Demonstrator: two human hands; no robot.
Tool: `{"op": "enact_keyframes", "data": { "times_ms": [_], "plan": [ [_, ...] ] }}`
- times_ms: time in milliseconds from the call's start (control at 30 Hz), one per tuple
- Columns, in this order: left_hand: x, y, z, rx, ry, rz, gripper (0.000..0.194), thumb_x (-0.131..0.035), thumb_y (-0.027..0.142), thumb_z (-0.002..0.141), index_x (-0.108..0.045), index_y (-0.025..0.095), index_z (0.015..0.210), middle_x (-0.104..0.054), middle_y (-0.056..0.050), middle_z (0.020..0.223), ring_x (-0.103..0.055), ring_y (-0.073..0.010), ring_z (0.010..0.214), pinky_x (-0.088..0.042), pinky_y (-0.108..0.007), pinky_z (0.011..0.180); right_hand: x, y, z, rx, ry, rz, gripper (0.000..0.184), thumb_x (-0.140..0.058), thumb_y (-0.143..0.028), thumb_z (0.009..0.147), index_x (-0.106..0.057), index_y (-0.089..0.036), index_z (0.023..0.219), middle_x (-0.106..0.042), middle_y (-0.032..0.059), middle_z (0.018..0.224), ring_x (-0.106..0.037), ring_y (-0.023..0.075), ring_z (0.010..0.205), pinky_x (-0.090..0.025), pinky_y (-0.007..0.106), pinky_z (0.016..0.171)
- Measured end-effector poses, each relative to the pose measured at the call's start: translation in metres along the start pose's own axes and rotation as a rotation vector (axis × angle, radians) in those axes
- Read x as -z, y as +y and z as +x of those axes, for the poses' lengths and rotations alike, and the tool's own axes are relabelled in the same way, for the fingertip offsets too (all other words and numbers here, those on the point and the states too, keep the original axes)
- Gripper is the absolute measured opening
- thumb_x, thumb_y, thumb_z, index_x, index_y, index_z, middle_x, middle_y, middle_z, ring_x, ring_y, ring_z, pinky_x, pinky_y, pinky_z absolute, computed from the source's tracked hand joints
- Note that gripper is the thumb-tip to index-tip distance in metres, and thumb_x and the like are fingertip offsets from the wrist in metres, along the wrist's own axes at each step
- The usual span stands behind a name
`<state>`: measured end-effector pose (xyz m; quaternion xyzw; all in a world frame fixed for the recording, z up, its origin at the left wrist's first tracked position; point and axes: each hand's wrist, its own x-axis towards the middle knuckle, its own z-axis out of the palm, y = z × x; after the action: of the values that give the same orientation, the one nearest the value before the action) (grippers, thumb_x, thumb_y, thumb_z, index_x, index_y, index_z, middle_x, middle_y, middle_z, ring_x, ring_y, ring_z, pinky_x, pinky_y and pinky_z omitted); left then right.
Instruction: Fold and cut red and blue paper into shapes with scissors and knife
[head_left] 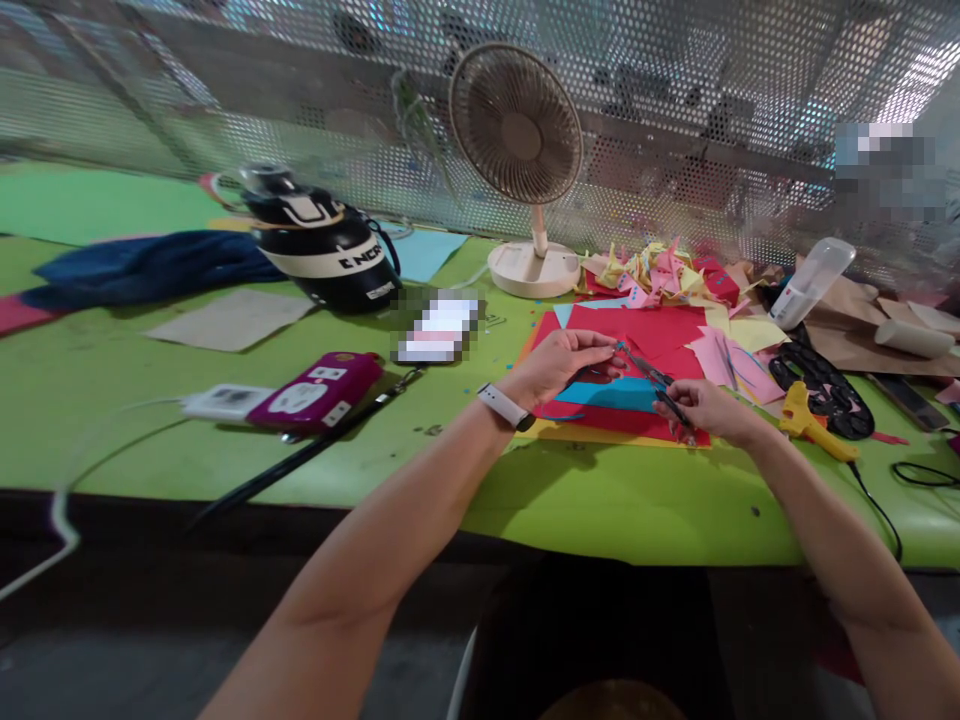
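My right hand point(691, 406) is closed round the handles of a pair of scissors point(646, 368), whose blades point up and left. My left hand point(574, 358), wearing a watch on its wrist, pinches a tiny blue piece of paper point(620, 346) at the blade tips. Below both hands, a blue paper strip point(615, 394) lies across red paper sheets point(660, 330), with yellow paper under them. Pink paper point(731, 362) with thin blue slivers on it lies just right of the stack.
A fan point(517, 135) stands behind a heap of paper scraps point(660, 275). To the right are a yellow glue gun point(814, 425) and a clear bottle point(814, 282). Leftward lie a phone point(439, 328), a purple case point(319, 390), a large black jug point(330, 250) and dark blue cloth point(150, 268).
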<state>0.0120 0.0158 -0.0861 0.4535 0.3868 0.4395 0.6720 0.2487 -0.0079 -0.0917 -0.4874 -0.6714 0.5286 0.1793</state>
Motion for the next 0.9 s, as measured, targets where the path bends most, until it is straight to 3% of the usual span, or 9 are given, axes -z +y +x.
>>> {"op": "enact_keyframes", "data": {
  "times_ms": [633, 800, 900],
  "plan": [
    [0.002, -0.001, 0.001, -0.005, 0.007, 0.052, 0.008, -0.066, 0.012, 0.082, -0.068, 0.011, 0.090, -0.074, -0.007, 0.079, -0.069, -0.0127, 0.067, -0.057, -0.031, 0.076, -0.003, -0.007, -0.002, -0.020, 0.027, -0.019, 0.044, -0.075, -0.055, 0.067, -0.048, -0.019, 0.069, -0.057, -0.0047, 0.049, -0.047, 0.0050, 0.036, -0.032, 0.017, 0.033],
    [0.012, 0.002, 0.002, 0.088, -0.050, 0.153, 0.012, -0.074, 0.022, 0.078, -0.070, 0.011, 0.081, -0.074, -0.008, 0.076, -0.066, -0.0119, 0.058, -0.056, -0.026, 0.062, -0.002, -0.010, -0.003, -0.090, 0.013, -0.061, 0.041, -0.073, -0.053, 0.070, -0.050, -0.019, 0.069, -0.059, -0.0027, 0.050, -0.051, 0.0070, 0.038, -0.033, 0.018, 0.036],
    [0.014, 0.002, 0.003, 0.132, -0.077, 0.171, 0.014, -0.076, 0.024, 0.076, -0.070, 0.011, 0.077, -0.073, -0.008, 0.074, -0.067, -0.0127, 0.061, -0.056, -0.025, 0.063, -0.003, -0.008, -0.002, -0.090, 0.009, -0.070, 0.040, -0.073, -0.052, 0.070, -0.049, -0.020, 0.069, -0.059, -0.0029, 0.050, -0.055, 0.0088, 0.041, -0.036, 0.019, 0.037]
  ]
}}
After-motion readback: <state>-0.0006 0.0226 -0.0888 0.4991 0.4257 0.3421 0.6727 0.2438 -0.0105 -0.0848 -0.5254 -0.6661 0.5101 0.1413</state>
